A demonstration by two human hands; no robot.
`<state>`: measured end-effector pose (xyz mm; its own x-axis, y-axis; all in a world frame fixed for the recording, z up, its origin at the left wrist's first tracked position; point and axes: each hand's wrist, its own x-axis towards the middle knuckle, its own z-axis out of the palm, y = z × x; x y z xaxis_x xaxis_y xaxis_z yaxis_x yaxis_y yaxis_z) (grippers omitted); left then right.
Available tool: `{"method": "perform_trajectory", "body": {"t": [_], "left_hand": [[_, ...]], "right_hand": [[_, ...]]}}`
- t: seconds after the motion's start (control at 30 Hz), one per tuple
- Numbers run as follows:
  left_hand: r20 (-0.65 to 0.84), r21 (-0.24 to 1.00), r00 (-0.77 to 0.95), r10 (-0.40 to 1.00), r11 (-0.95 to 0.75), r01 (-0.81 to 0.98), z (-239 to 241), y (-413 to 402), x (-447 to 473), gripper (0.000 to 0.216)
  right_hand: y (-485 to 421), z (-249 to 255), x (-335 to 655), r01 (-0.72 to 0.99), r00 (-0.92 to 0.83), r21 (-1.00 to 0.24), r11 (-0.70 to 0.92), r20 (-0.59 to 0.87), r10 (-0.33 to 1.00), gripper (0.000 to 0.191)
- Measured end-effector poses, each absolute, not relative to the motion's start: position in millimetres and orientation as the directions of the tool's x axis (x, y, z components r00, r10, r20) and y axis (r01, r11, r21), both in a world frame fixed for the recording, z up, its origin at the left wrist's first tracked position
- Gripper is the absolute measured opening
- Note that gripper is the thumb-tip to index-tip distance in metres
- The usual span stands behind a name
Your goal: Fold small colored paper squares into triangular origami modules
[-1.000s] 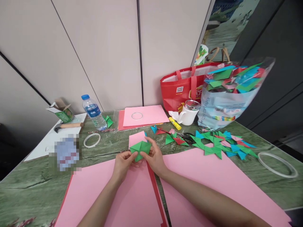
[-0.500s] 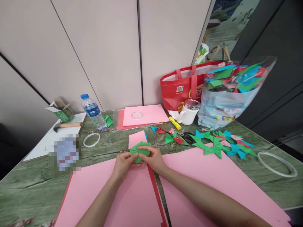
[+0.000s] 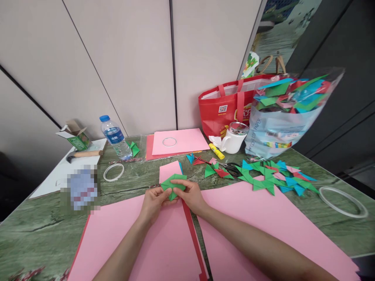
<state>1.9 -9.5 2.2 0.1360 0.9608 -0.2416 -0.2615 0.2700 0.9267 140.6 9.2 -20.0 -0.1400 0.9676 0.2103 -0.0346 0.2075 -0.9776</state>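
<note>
Both my hands hold a folded green paper piece (image 3: 172,182) just above large pink sheets (image 3: 164,242) on the green marble-patterned table (image 3: 43,230). My left hand (image 3: 152,203) pinches its lower left edge, fingers closed. From the right, my right hand (image 3: 190,195) grips the piece, with fingers curled over its top and pressing it down. A small pink square sheet (image 3: 170,171) lies just behind the green piece.
Several folded green, blue and red paper shapes (image 3: 269,179) lie at right, with scissors (image 3: 231,168) and a yellow glue stick (image 3: 216,151). A clear bag of folded papers (image 3: 281,117), red bag (image 3: 225,109), white mug (image 3: 233,142), water bottle (image 3: 114,138), tape rings (image 3: 113,172) and hammer (image 3: 83,155) stand around.
My right fingers have come down over the top of the green piece, flattening it. The piece looks narrower than a second ago. Both hands stay in place.
</note>
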Motion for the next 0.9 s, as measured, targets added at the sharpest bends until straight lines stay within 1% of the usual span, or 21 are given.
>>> {"method": "perform_trajectory", "body": {"t": [0.2,0.37,0.5,0.6,0.73,0.83,0.9], "left_hand": [[-0.243,0.926,0.133,0.961,0.271,-0.265,2,-10,2,0.025],[-0.261,0.933,0.094,0.961,0.276,-0.23,4,-11,5,0.03],[-0.269,0.942,0.054,0.961,0.275,-0.193,5,-12,8,0.036],[-0.256,0.956,0.042,0.966,0.259,-0.136,4,-12,8,0.035],[-0.259,0.966,0.003,0.966,0.259,0.002,6,-11,10,0.034],[-0.282,0.958,0.044,0.958,0.278,0.069,8,-13,12,0.031],[-0.277,0.96,0.077,0.958,0.271,0.074,10,-14,13,0.03]], "right_hand": [[9,-21,139,-0.08,-0.147,-0.985,0.153,0.163,0.976,0.024],[10,-18,141,-0.075,-0.107,-0.981,0.178,0.185,0.977,0.019],[10,-17,141,-0.087,-0.082,-0.983,0.164,0.171,0.982,0.017],[9,-17,140,-0.06,-0.042,-0.985,0.16,0.162,0.986,0.015],[8,-13,140,-0.007,0.008,-0.987,0.159,0.159,0.987,0.013],[9,-12,141,-0.001,0.019,-0.988,0.158,0.157,0.987,0.014],[10,-14,141,-0.01,0.031,-0.988,0.155,0.154,0.988,0.015]]}}
